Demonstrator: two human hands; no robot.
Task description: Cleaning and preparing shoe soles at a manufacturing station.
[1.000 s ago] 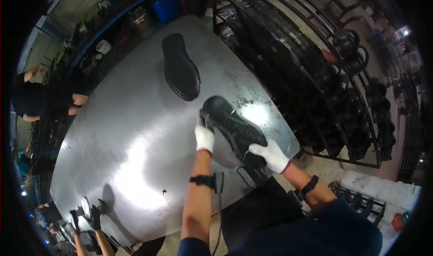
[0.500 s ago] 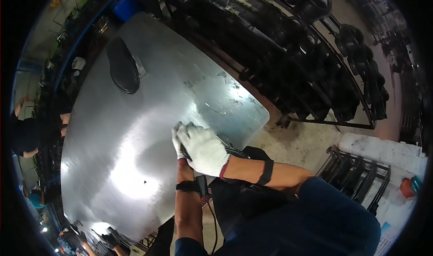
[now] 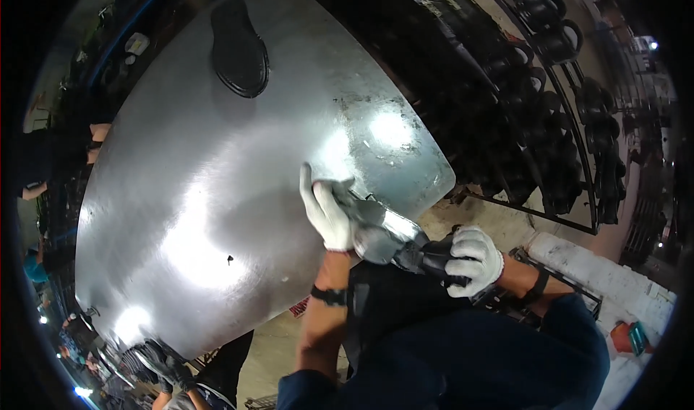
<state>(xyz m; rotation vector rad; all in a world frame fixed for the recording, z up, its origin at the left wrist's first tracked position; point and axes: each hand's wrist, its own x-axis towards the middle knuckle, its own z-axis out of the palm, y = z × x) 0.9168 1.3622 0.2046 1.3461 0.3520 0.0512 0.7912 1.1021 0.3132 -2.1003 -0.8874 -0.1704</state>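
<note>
A dark, glossy, shoe-like thing (image 3: 410, 257) slants between my hands, its front part bright with reflections and smeared by motion. My right hand (image 3: 475, 262), in a white glove, wraps its fingers round the black end nearer my body. At the other end my left hand (image 3: 331, 218), also white-gloved, holds it against the palm, one finger stretched upward. Some of the left fingers are hidden behind it. Both hands are above the near right part of a grey metal tabletop (image 3: 195, 135). Farther off on that surface lies a black shoe sole (image 3: 242, 52).
A rack (image 3: 589, 157) with rows of black footwear stands at the right. Below it is a white ledge (image 3: 571, 265) with a red and teal object (image 3: 630, 337). At the lower left, a co-worker's dark-gloved hands (image 3: 170, 370) work at the table's edge. More people are along the left.
My hands, earlier close together with the left mostly covered, are now apart. The right has moved right to the black end. The shiny front part has come into sight, and the view has shifted.
</note>
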